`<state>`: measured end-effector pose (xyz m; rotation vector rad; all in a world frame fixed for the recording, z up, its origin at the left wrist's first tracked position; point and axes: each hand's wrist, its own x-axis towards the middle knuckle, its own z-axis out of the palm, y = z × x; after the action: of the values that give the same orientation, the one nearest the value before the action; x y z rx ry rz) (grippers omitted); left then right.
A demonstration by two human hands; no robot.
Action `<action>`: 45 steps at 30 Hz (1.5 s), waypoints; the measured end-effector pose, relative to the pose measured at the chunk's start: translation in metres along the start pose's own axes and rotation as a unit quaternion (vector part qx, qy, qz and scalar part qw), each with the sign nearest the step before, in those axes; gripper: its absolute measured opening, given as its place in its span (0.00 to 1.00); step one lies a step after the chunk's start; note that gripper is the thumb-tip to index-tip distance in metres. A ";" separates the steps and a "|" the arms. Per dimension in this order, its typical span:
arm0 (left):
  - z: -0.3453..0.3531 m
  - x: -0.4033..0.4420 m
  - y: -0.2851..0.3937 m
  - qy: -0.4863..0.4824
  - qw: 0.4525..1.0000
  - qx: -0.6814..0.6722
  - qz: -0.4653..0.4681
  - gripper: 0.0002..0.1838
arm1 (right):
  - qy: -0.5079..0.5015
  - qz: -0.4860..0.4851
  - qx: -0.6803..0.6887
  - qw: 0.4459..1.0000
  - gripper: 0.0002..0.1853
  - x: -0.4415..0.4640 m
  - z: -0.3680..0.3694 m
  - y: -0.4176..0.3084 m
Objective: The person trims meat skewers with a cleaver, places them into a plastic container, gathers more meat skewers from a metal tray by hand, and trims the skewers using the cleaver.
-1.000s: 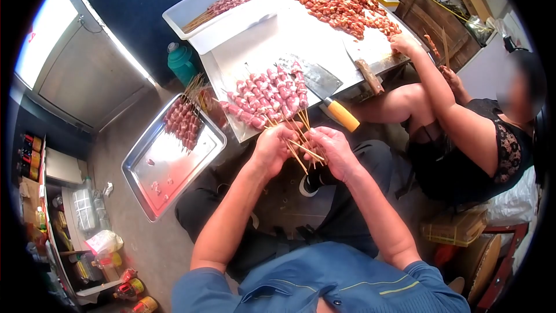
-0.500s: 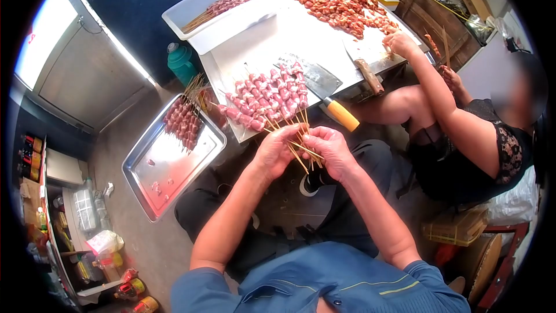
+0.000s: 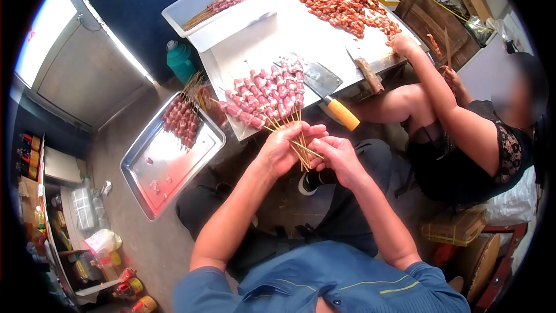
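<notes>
Several meat skewers [image 3: 269, 94] lie fanned out at the near corner of the white table [image 3: 231, 58], their bare stick ends pointing toward me. My left hand [image 3: 282, 149] is closed around the bundle of sticks, thumb on top. Beside it on the right, my right hand [image 3: 337, 155] has its fingertips against the lower stick ends, pinching them. A cleaver [image 3: 324, 87] with a yellow handle lies just right of the meat, its handle jutting past the table edge.
Left of the table is a metal tray [image 3: 174, 168] with darker skewers. A white tub [image 3: 231, 14] of skewers, a heap of red meat pieces [image 3: 347, 6] and a wooden-handled knife [image 3: 369, 75] are on the table. A co-worker [image 3: 463, 133] sits at the right, one hand near the heap.
My left hand's fingers have opened out somewhat around the sticks, and my right hand has shifted slightly right and down. The sticks are now bunched closer together. The co-worker's hand has moved slightly at the heap.
</notes>
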<state>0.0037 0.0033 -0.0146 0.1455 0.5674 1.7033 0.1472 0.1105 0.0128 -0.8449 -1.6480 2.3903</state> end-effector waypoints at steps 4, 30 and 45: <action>-0.015 0.005 -0.003 0.002 1.000 -0.024 0.020 0.10 | 0.028 -0.090 -0.049 0.994 0.13 -0.012 -0.014 -0.006; 0.006 -0.004 0.014 0.026 0.991 -0.132 -0.028 0.19 | 0.197 -0.321 -0.688 0.621 0.21 0.057 -0.051 -0.096; 0.015 0.008 0.010 0.097 0.990 -0.105 -0.014 0.11 | 0.051 -0.182 -0.248 0.950 0.23 0.007 -0.020 -0.146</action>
<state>-0.0010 0.0141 0.0010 -0.1813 0.5262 1.7492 0.1210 0.1879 0.1351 -0.6305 -2.1743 1.6881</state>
